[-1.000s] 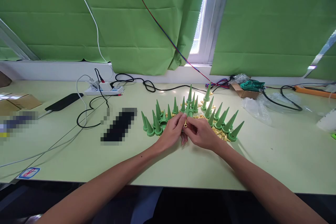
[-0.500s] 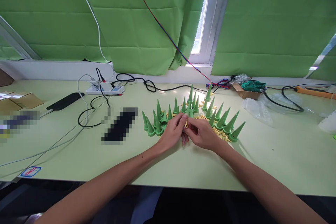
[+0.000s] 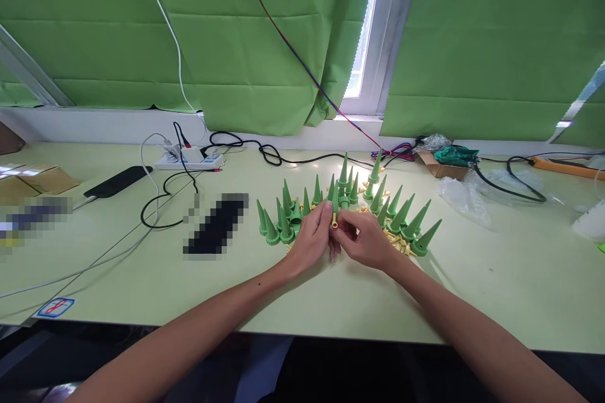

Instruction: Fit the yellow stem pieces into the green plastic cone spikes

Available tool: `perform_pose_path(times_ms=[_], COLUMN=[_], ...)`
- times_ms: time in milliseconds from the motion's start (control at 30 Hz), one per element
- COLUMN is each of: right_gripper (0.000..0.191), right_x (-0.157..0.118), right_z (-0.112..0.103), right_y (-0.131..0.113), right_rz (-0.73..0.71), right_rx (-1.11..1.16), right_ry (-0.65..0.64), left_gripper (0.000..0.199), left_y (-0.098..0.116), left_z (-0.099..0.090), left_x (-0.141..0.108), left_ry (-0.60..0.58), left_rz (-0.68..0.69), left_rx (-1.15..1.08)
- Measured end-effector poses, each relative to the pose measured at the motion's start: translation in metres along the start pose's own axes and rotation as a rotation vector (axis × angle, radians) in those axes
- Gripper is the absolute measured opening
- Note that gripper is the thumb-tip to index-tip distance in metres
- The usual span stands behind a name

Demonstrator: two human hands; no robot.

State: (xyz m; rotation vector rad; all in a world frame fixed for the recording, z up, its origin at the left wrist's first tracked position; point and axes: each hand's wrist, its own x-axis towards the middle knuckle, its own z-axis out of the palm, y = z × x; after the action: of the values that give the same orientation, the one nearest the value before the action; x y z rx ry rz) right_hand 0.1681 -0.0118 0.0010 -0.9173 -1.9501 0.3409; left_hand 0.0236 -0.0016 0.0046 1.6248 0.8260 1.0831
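My left hand point(image 3: 312, 232) is closed around a green cone-shaped spike point(image 3: 335, 199), its tip pointing away from me. From the near end of that spike a small yellow tube point(image 3: 334, 222) sticks out, open end toward me. My right hand point(image 3: 363, 238) is closed too, thumb and fingers pinched at the tube from the right; the exact contact is partly hidden. Beyond both hands, several more green spikes point(image 3: 404, 213) stand on the table. Among them lie loose yellow tubes point(image 3: 401, 244), mostly on the right.
A pixelated dark object point(image 3: 216, 224) lies left of the spikes. Behind it sit a white power strip point(image 3: 189, 159) and looping black cables point(image 3: 269, 152). Toward the right are clear plastic bags point(image 3: 466, 200) and a small cardboard box point(image 3: 442, 165). The table's front edge point(image 3: 340, 339) runs below my forearms.
The green spike and yellow tube between my hands have tilted, so more of the spike and the tube's length shows. Both hands have barely shifted.
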Motion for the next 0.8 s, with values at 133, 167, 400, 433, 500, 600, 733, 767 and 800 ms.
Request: perform_pose_path(times_ms=[133,167,400,433,500,600,733,767,800], right_gripper=[0.026,0.027,0.028,0.028,0.028,0.028,0.028,0.028,0.028], right_x=[-0.0007,-0.0008,-0.0011,-0.0011,-0.0011,-0.0010,-0.0011,-0.0011,-0.0011], right_z=[0.0005,0.0006,0.0002,0.0000,-0.0004,-0.0006,-0.0007,-0.0007,-0.0007], right_y=[0.0011,0.0014,0.0026,0.0026,0.0027,0.0033,0.0043,0.0045,0.0045], right_rz=[-0.001,-0.003,-0.005,-0.008,-0.018,-0.026,-0.023,-0.022,-0.021], right_rx=[-0.004,-0.006,-0.001,-0.008,-0.020,-0.024,-0.014,-0.013,-0.012], right_ry=[-0.006,-0.009,-0.052,-0.052,-0.051,-0.055,-0.059,-0.060,-0.059], left_gripper=[0.041,0.041,0.039,0.039,0.038,0.038,0.040,0.040,0.040], left_y=[0.0007,0.0005,-0.0008,-0.0004,0.0007,0.0021,0.0023,0.0020,0.0017], left_z=[-0.0005,-0.0008,-0.0024,-0.0025,-0.0027,-0.0026,-0.0026,-0.0027,-0.0029], left_x=[0.0002,0.0001,-0.0007,-0.0008,-0.0009,-0.0009,-0.0010,-0.0009,-0.0009], left_ry=[-0.004,-0.005,-0.044,-0.050,-0.062,-0.067,-0.061,-0.060,-0.059], left_rz=[0.010,0.009,-0.035,-0.038,-0.042,-0.040,-0.053,-0.056,-0.058], left_rx=[-0.006,-0.005,-0.045,-0.053,-0.064,-0.076,-0.079,-0.078,-0.078])
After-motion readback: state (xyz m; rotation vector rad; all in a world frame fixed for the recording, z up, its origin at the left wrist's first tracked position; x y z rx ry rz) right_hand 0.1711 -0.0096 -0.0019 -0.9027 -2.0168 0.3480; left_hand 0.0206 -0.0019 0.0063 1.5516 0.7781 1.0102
